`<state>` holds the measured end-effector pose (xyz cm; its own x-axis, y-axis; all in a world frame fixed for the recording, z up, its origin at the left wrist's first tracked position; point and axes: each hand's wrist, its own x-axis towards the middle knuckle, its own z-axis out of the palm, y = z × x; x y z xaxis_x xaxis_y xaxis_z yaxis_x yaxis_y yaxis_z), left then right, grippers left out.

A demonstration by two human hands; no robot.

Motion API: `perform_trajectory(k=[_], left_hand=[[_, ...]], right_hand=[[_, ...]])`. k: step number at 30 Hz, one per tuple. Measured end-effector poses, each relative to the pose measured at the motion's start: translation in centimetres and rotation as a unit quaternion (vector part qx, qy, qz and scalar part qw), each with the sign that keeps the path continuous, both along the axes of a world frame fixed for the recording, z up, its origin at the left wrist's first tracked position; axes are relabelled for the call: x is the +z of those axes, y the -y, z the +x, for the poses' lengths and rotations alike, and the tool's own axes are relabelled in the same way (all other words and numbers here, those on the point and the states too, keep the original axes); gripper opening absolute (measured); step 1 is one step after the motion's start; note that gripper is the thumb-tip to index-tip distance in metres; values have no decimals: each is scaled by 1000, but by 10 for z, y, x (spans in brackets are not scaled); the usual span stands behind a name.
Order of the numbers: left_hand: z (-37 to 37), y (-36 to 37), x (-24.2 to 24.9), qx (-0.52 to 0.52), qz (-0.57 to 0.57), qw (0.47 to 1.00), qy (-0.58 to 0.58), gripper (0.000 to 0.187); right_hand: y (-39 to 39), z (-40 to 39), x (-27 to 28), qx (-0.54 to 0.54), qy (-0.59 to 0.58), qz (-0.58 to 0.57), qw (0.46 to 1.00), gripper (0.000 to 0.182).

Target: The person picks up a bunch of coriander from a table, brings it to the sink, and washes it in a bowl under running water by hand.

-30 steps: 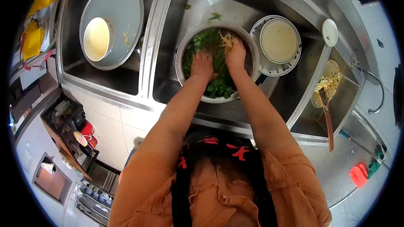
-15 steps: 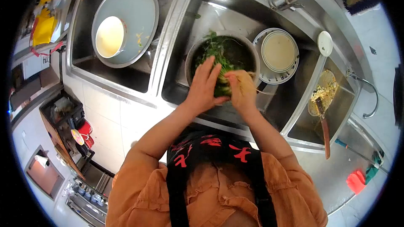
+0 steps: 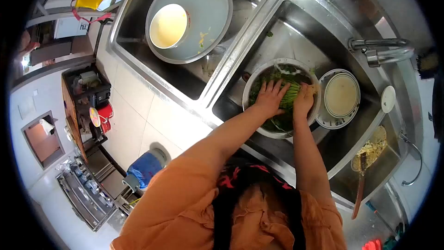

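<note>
Both my hands were down in the bowl [image 3: 253, 79], right in the middle sink [image 3: 296, 37]. My left hand [image 3: 270, 98] lay flat on the greens [image 3: 290, 93], fingers spread wide, pressing rather than gripping. My right hand [image 3: 304, 100] sat just beside it, curled over the same bunch of stems; I could not tell whether it had closed around them or only rested on top. The greens filled most of the bowl, dark and wet-looking, stems bunched between my two hands, loose leaves round the edges. The tap [image 3: 381, 48] hung above and to the right, and I saw no water coming from it.

How far along? By my reckoning, the washing was in the thick of it: greens gathered in the bowl, nothing lifted out, nothing set aside to drain. A few bits of leaf clung to the sink wall beyond the bowl.

Just right of the bowl stood a plate [image 3: 341, 96] with a patterned rim. Further right a ladle [image 3: 367, 150] with food scraps lay in the small side sink. In the left sink a big basin [image 3: 210, 16] held a cream bowl [image 3: 168, 26] and some flecks of scrap.
</note>
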<state>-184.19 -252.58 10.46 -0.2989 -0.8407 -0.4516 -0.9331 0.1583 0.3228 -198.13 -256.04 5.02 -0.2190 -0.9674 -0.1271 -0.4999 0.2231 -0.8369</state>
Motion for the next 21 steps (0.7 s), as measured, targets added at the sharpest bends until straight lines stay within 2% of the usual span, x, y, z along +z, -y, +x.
perform_trajectory(k=[1,2,4,7,8,10,11,13,15,16,17,18,21], left_hand=[[-2,2,-5,9,15,1000,11,84],[-4,5,-11,5,78,997,13,75],[-5,16,-21,-2,197,980,18,58],[-13,-9,-101,45,295,954,26,39],[-12,-5,-88,32,281,959,27,44],[-10,13,-31,3,249,968,26,57],[-7,15,-12,32,178,984,-9,66],[4,7,24,87,35,992,-81,85],[18,-4,41,89,-59,976,-188,105],[25,-11,58,93,-122,956,-250,104],[29,-21,64,88,-158,941,-287,103],[32,-30,81,84,-168,937,-294,99],[36,-39,131,62,-176,930,-315,94]], right_hand=[[0,3,-5,-4,-30,-1,1000,23],[0,-3,-6,48,-162,102,980,22],[-5,-4,-20,53,-178,103,977,22],[-3,5,-17,53,-158,100,981,22],[-3,7,-11,51,-146,99,983,23],[-6,0,-21,71,-168,81,980,21],[-4,-6,-22,81,-182,69,978,20],[-7,0,31,102,-44,10,994,19],[-23,14,103,134,68,-23,988,21],[-30,21,139,147,96,-12,984,21],[-39,23,151,153,116,-29,981,20],[-44,27,183,148,131,-3,980,20],[-58,25,230,130,184,-44,973,20]])
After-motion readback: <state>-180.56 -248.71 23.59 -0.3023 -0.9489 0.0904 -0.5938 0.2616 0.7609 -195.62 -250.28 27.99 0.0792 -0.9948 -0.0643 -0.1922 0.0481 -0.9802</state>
